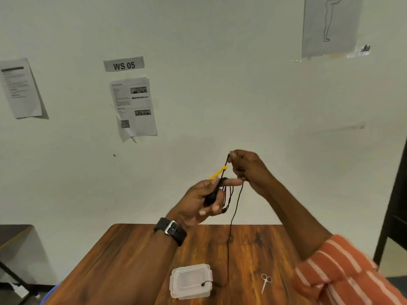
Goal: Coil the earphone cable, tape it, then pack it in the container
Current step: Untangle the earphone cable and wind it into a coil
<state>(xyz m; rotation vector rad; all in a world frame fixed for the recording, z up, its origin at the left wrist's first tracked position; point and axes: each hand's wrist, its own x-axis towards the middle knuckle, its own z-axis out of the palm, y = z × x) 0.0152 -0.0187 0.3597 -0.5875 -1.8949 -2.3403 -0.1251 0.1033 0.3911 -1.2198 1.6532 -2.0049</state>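
I hold a black earphone cable (231, 219) up in front of the wall, above the table. My left hand (203, 200) grips a bundle of its loops and a black earpiece, with the forefinger stretched out to the right. A yellow strip of tape (218, 172) sticks out from the cable just above that hand. My right hand (246, 167) pinches the cable's upper part. One strand hangs down to the table, its end lying on the closed clear plastic container (190, 280).
Small scissors (266, 282) lie on the wooden table (123, 267) right of the container. Papers and a "WS 05" label (124, 64) hang on the white wall. A dark frame (394, 205) stands at the right edge.
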